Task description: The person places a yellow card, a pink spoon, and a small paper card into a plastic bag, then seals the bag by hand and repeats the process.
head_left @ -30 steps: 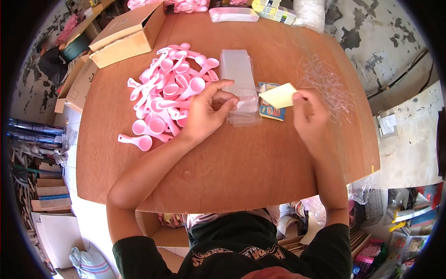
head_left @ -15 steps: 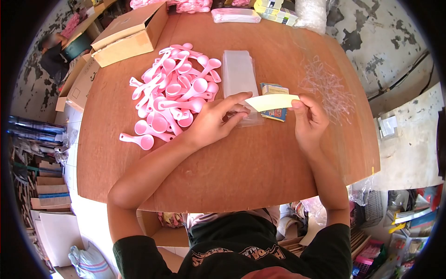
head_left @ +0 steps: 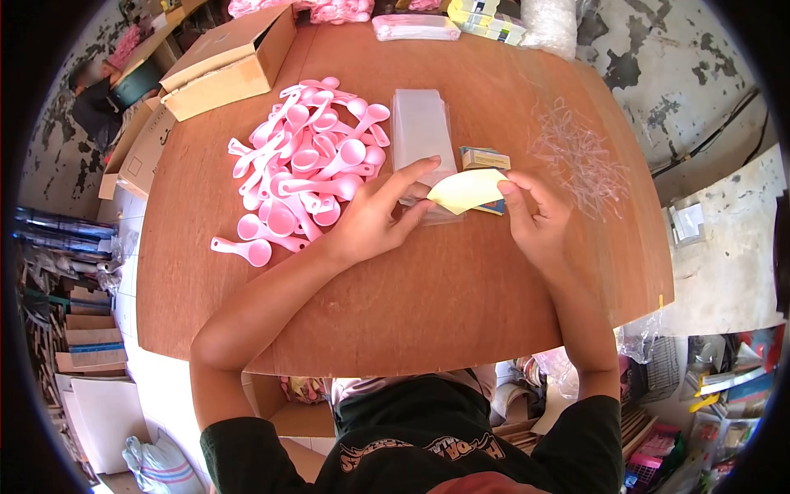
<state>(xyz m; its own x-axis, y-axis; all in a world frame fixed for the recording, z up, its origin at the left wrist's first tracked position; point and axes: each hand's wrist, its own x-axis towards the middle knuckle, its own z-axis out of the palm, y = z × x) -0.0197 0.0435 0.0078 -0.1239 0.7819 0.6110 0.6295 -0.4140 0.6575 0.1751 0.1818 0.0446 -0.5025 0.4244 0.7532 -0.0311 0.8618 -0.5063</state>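
A pale yellow slip of paper [head_left: 467,190], slightly bowed, is stretched between my two hands above the table. My right hand [head_left: 536,216] pinches its right end between thumb and fingers. At the left end, my left hand [head_left: 385,206] holds the slip by thumb and a finger, its index finger stretched out above. Beneath the slip lie a stack of clear plastic sleeves [head_left: 421,123] and a small blue and yellow box or pack of cards [head_left: 484,158], partly covered. Left of my left hand is a heap of pink plastic scoops [head_left: 306,156].
A loose pile of thin clear strips [head_left: 583,156] lies at the right on the brown table [head_left: 461,305]. An open cardboard box [head_left: 226,70] stands at the back left. Packed pink items [head_left: 415,28] line the far edge. Another person [head_left: 97,107] is at the far left.
The right hand has moved left, bringing the slip's right end closer to the left hand. The slip now bows more and shows more of its face.
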